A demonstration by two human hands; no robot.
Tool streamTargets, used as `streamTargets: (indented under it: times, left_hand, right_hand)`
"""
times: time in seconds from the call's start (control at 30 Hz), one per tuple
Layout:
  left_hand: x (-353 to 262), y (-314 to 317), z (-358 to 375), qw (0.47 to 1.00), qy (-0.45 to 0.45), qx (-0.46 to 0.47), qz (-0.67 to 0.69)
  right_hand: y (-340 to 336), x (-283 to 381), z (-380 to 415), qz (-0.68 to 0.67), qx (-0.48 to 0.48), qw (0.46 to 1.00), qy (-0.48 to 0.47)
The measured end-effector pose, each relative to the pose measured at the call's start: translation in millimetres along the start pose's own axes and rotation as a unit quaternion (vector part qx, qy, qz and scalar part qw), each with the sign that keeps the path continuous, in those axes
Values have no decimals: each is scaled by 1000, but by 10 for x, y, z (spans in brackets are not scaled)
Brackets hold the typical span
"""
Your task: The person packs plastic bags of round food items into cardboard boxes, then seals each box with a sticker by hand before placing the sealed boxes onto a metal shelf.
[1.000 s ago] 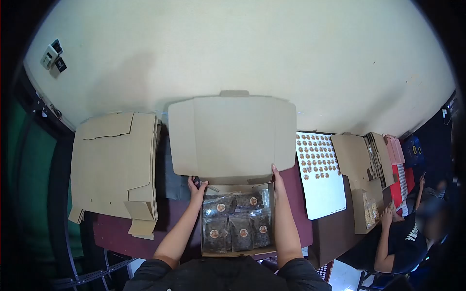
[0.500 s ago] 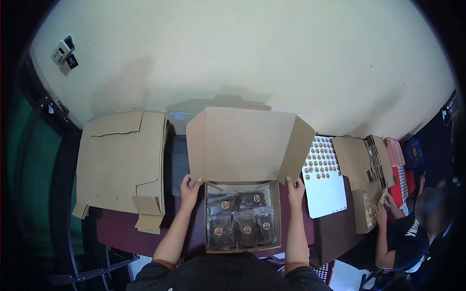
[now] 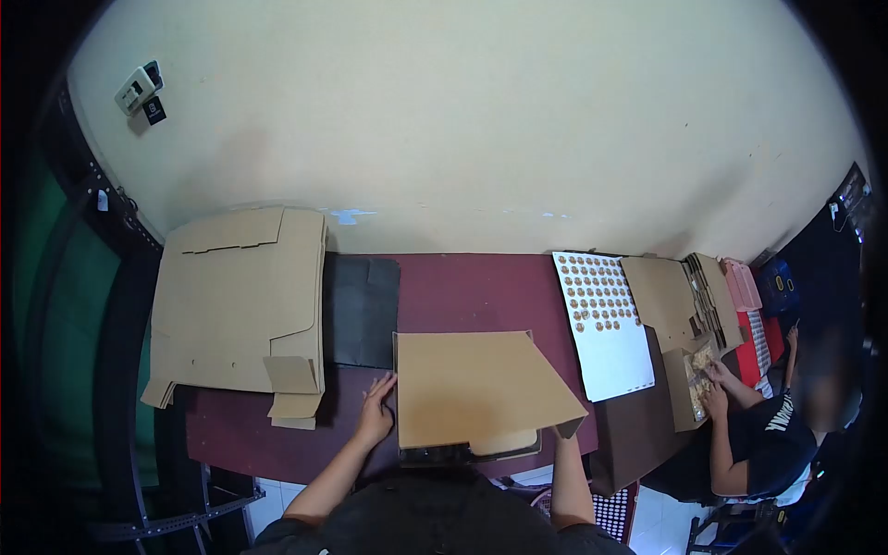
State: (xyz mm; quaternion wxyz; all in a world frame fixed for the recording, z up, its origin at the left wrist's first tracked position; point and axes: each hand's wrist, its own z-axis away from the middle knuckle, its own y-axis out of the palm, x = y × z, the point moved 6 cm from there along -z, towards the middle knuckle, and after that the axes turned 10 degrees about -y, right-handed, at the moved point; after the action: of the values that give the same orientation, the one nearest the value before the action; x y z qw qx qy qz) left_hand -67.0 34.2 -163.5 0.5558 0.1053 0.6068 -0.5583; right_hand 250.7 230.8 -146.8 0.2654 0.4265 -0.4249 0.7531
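The cardboard box [image 3: 472, 384] sits in front of me with its lid folded down nearly flat, a narrow dark gap left at the front edge. Through that gap a bit of the dark packets [image 3: 435, 455] shows; the other contents are covered. My left hand [image 3: 376, 409] rests against the box's left wall, fingers stretched out and apart. On the right, my right hand [image 3: 565, 442] is at the lid's side flap [image 3: 573, 426], which sticks outward and hides its fingers.
Flattened cardboard boxes [image 3: 240, 296] are piled at left beside a black sheet [image 3: 363, 310] on the maroon table [image 3: 462, 287]. A sticker sheet [image 3: 615, 356] lies right. Beyond it, a co-worker [image 3: 754, 444] handles packets in another open box [image 3: 684, 398].
The lid has swung from upright down toward me, covering the packets. My left hand has moved from the lid's hinge to the box's side; my right hand has moved toward the front.
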Motion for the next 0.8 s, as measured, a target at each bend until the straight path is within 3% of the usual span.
streamTargets:
  times: [0.07,0.1,0.13,0.2,0.27,0.33,0.37,0.4,0.47,0.53,0.6,0.67,0.77,0.8]
  left_hand:
    - [335,126,51,994,29,8,107]
    - [401,261,72,931,-18,106,348]
    - [454,286,120,932,-16,105,347]
    - [402,416,417,817,-240,240,466]
    - [367,457,497,836,-226,283,412]
    - [307,513,504,826,-217,302,423]
    - [259,543,481,827,-220,306,418]
    - [192,516,387,865,-192,265,381]
    - [38,429,142,927,-128,181,303]
    - [-4,449,-230,910,-110,162,364]
    - [-38,445,-623,935,-46,115,331]
    - [-133,417,-892,935,-52,100,336]
    - [-115,329,-1068,975,-6,28,221]
    - [-178,292,-987,975,-6,28,221]
  right_hand:
    - [-34,-129,130,-123,3,992,28]
    - [-52,-182,165,-184,5,982,40]
    - [-71,-234,200,-244,8,968,53]
    - [-67,-313,248,-360,14,929,79]
    - [-11,-364,213,-418,20,903,94]
    - [56,-432,123,-274,56,959,47]
    - [113,-307,78,-258,92,961,32]
    - [149,-306,15,-263,88,960,35]
    - [162,-344,-229,-204,35,978,-28]
    - [171,-238,-447,-162,-13,980,-118]
    - [156,-279,-731,-68,-73,979,-178]
    - [153,-333,-951,-32,-113,976,-185]
    - [213,-107,-770,-15,-163,973,-164]
    - [221,134,-642,55,-178,957,-221]
